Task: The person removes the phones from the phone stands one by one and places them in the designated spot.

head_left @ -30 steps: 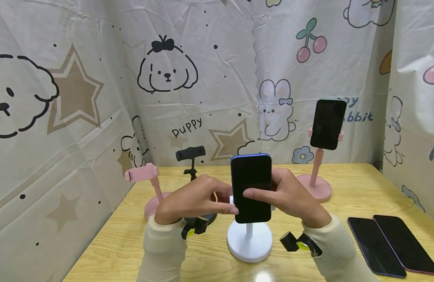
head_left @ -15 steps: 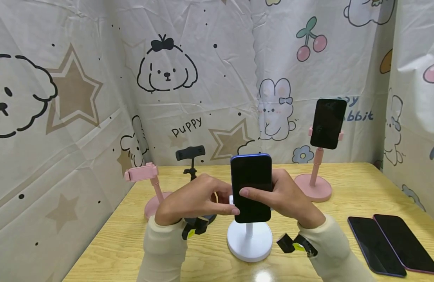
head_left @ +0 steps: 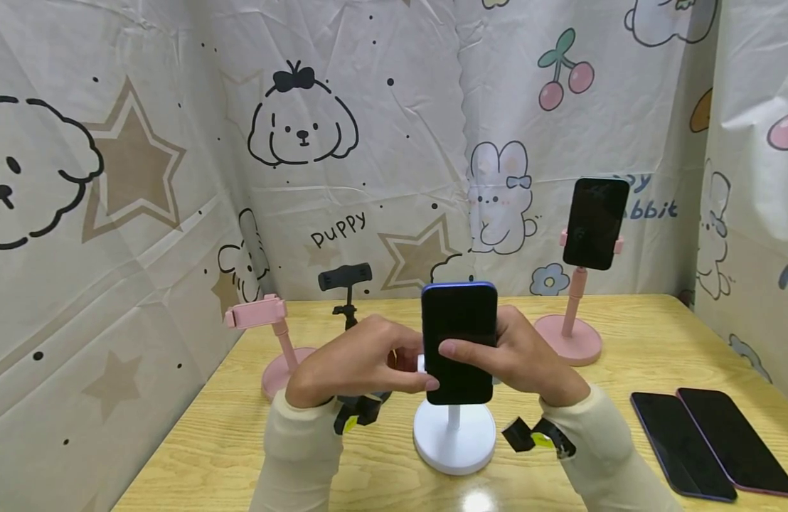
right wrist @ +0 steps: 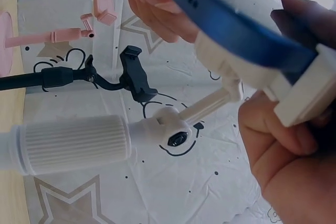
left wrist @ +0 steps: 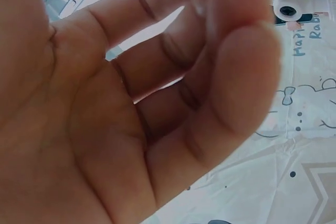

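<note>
A blue-edged smartphone (head_left: 459,320) stands upright, screen towards me, at the white clamp (right wrist: 310,85) of a white phone stand (head_left: 454,437). My right hand (head_left: 515,348) grips the phone, its thumb across the screen and its fingers behind at the clamp. At the other side, my left hand (head_left: 375,359) pinches the clamp's left end (head_left: 422,364), with the thumb tip overlapping the phone's lower left edge. Curled fingers (left wrist: 241,77) fill much of the left wrist view. From the right wrist, the stand's ribbed post (right wrist: 76,144) and hinged arm (right wrist: 210,103) show behind the phone.
Two dark phones (head_left: 682,444) lie side by side at the right on the wooden table (head_left: 195,441). Behind them a pink stand (head_left: 568,340) holds another phone (head_left: 596,224). A second pink stand (head_left: 259,313) and a black stand (head_left: 345,277) stand back left. Printed curtains (head_left: 343,199) enclose the table.
The phone has shifted and tilted very slightly to the right at its top. My right hand and wrist have drawn a little to the left; both hands keep their holds.
</note>
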Demonstrator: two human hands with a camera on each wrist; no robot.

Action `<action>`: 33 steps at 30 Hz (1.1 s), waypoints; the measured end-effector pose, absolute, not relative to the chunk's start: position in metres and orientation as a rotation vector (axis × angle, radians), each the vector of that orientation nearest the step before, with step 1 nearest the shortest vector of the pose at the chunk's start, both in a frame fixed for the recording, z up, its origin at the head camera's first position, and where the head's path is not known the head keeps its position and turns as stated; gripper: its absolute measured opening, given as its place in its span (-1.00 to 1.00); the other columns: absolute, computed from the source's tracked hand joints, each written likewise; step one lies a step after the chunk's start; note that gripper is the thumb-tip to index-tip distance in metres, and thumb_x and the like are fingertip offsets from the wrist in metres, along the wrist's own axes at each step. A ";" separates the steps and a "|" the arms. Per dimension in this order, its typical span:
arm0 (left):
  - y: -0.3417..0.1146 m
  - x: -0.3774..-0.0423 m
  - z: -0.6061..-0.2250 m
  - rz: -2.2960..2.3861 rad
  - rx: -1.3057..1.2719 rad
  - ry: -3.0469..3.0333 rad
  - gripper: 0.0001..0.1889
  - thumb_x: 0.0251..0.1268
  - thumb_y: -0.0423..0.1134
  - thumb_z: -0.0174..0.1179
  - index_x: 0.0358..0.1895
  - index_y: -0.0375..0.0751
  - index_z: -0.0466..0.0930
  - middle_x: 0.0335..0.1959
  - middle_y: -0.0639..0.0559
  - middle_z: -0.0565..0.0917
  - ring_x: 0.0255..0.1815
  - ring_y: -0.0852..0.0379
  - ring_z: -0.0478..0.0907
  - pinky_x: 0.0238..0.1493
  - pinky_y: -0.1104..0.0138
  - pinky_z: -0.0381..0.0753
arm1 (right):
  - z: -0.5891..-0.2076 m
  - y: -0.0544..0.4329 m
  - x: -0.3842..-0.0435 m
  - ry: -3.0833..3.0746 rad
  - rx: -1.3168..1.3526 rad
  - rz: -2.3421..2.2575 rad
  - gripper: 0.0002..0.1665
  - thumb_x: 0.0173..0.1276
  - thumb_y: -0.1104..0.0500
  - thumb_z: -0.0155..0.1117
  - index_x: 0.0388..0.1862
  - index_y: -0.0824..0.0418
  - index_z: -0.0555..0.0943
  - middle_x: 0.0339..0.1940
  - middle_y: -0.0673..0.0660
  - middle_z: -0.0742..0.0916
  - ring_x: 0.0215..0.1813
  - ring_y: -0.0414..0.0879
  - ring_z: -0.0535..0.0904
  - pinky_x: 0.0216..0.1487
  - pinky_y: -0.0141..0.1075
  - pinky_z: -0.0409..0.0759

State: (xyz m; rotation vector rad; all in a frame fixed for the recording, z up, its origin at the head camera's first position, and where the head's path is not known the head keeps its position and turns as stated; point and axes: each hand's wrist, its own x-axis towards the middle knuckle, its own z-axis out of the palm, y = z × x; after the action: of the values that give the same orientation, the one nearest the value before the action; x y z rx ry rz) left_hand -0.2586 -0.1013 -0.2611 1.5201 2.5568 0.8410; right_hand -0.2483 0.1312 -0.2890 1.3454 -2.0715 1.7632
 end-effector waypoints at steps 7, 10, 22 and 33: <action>-0.100 -0.261 -0.263 0.851 1.620 2.510 -0.91 0.27 -0.06 0.28 -0.25 0.08 0.65 -0.65 0.25 0.46 -0.63 0.34 0.36 -0.57 0.47 0.35 | -0.288 0.135 -0.251 -2.031 1.435 1.735 -0.78 0.31 0.45 0.21 -0.10 0.27 0.60 -0.29 0.18 0.71 -0.36 0.03 0.70 -0.39 -0.07 0.68; -0.100 -0.261 -0.262 0.839 1.642 2.512 -0.93 0.27 -0.07 0.27 -0.28 0.09 0.64 -0.66 0.26 0.43 -0.64 0.36 0.34 -0.59 0.47 0.32 | -0.287 0.136 -0.250 -2.032 1.436 1.689 -0.77 0.31 0.45 0.22 -0.10 0.25 0.60 -0.29 0.16 0.71 -0.37 0.01 0.70 -0.38 -0.10 0.68; -0.106 -0.261 -0.260 0.765 1.681 2.508 -0.75 0.30 -0.04 0.23 -0.51 0.03 0.47 -0.70 0.26 0.35 -0.66 0.37 0.28 -0.60 0.48 0.23 | -0.282 0.139 -0.245 -2.128 1.380 1.610 -0.68 0.30 0.42 0.25 0.01 0.20 0.56 -0.22 0.12 0.72 -0.33 0.01 0.71 -0.30 -0.11 0.68; -0.112 -0.262 -0.261 0.781 1.696 2.490 -0.65 0.32 -0.01 0.22 -0.58 -0.01 0.37 -0.70 0.26 0.34 -0.65 0.38 0.28 -0.60 0.49 0.23 | -0.281 0.139 -0.243 -2.159 1.346 1.674 -0.68 0.30 0.42 0.25 0.01 0.20 0.54 -0.21 0.15 0.72 -0.32 0.05 0.72 -0.30 -0.08 0.68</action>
State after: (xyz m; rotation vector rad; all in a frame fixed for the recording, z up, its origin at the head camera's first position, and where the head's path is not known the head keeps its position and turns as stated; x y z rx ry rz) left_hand -0.2619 -0.1124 -0.2612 1.6956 2.4902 0.7815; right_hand -0.2432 0.1392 -0.2809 1.3462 -2.1594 1.6744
